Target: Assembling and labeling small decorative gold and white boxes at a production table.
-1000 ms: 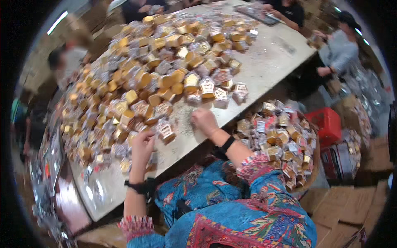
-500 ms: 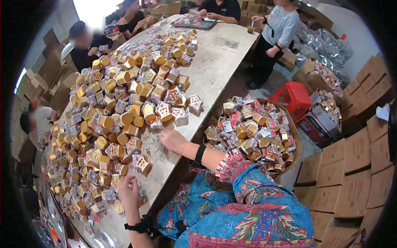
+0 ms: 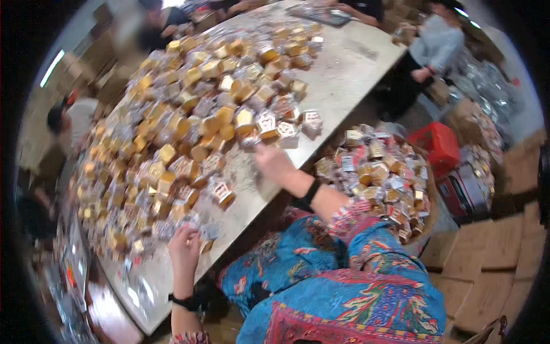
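Plastic-wrapped gold tubs (image 3: 226,115) heap the worktop (image 3: 349,74) ahead and left of the right grip (image 3: 274,163); one lies beside the left grip (image 3: 184,247). Both curl, whether around anything I cannot tell.

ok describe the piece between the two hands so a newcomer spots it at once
On the big pale table, find the heap of wrapped gold pieces. Follow its near edge to the stretch between the left hand and the right hand. The piece there shows a white face with reddish marks and, unlike its crowded neighbours, juts out from the heap.
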Tool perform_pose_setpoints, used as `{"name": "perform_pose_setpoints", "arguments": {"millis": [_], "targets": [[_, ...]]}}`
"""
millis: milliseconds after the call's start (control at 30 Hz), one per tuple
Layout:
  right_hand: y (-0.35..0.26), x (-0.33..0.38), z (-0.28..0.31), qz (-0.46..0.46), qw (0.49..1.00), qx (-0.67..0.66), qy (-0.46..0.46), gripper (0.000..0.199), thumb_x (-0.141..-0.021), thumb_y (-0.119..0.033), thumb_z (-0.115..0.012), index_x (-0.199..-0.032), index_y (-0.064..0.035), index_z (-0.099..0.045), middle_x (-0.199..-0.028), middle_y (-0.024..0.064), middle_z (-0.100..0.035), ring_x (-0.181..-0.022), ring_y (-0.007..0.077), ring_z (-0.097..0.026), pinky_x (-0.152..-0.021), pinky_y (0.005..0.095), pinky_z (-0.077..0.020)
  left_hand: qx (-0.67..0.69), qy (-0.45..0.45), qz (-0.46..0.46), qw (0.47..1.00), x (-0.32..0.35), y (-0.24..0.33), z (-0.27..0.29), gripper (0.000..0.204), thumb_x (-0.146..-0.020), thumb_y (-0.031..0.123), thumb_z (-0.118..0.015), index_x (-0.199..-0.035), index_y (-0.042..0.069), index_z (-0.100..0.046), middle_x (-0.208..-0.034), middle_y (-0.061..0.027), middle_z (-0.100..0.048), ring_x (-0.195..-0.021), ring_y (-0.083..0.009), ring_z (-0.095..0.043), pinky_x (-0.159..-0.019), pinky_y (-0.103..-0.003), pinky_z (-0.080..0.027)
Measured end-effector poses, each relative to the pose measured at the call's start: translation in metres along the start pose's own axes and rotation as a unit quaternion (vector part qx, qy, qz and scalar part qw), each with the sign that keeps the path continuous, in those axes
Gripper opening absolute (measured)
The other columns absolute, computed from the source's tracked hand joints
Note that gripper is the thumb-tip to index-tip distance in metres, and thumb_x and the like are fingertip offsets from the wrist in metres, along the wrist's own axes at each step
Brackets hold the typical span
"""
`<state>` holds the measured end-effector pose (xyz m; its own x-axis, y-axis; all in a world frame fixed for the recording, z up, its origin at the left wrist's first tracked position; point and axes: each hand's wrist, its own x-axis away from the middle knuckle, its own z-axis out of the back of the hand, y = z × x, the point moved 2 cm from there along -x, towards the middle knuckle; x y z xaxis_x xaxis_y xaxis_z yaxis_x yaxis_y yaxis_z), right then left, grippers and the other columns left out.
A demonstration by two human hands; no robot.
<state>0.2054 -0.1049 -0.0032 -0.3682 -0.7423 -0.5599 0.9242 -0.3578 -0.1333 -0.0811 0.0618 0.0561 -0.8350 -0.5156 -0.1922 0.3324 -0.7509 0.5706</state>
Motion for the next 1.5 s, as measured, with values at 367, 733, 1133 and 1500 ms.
{"name": "perform_pose_setpoints", "arguments": {"millis": [367, 733, 1133, 1500], "targets": [[0.013, 0.028, -0.009, -0.229, 0.916, -0.314, 0.101, 0.006, -0.077, -0.009, -0.065, -0.080, -0.0039, -0.064, -0.084, 0.0092, -0.058, -0.069, 0.0258, -0.059, -0.060, 0.0323, -0.0473, 0.099, 0.071, 0.087, 0.989, 0.024, 0.005, -0.015, 0.006, -0.078, 0.004, -0.064, -0.082, 0.001, -0.063, -0.075, -0.0097, -0.059, -0.063, -0.0196, -0.057, -0.059, -0.030, -0.044], [-0.025, 0.005, 0.016, -0.225, 0.895, -0.367, 0.116, 0.004, -0.078, 0.000, -0.063, -0.082, 0.0004, -0.062, -0.081, 0.0077, -0.056, -0.065, 0.0166, -0.055, -0.058, 0.0257, -0.0457, -0.021, 0.147, 0.055, 0.987, 0.006, 0.012, -0.010, 0.022, -0.072, 0.009, -0.068, -0.092, 0.003, -0.061, -0.089, -0.0115, -0.055, -0.086, -0.0292, -0.055, -0.075, -0.038, -0.044], [-0.095, 0.014, 0.002, -0.135, 0.896, -0.423, -0.012, 0.007, -0.077, -0.003, -0.063, -0.082, 0.0000, -0.061, -0.080, 0.0139, -0.058, -0.072, 0.0287, -0.058, -0.063, 0.0331, -0.0462, -0.226, 0.017, -0.112, 0.967, -0.033, 0.041, -0.035, 0.011, -0.073, 0.012, -0.062, -0.082, 0.006, -0.061, -0.087, -0.0110, -0.052, -0.090, -0.0290, -0.050, -0.079, -0.042, -0.038], [-0.109, 0.028, -0.005, -0.179, 0.872, -0.451, -0.064, 0.005, -0.078, -0.003, -0.060, -0.080, 0.0016, -0.059, -0.077, 0.0141, -0.057, -0.069, 0.0285, -0.058, -0.063, 0.0345, -0.0457, -0.347, -0.138, -0.316, 0.872, -0.025, 0.017, -0.045, 0.014, -0.067, 0.011, -0.055, -0.074, 0.003, -0.065, -0.080, -0.0088, -0.056, -0.093, -0.0261, -0.053, -0.109, -0.046, -0.027]]}}
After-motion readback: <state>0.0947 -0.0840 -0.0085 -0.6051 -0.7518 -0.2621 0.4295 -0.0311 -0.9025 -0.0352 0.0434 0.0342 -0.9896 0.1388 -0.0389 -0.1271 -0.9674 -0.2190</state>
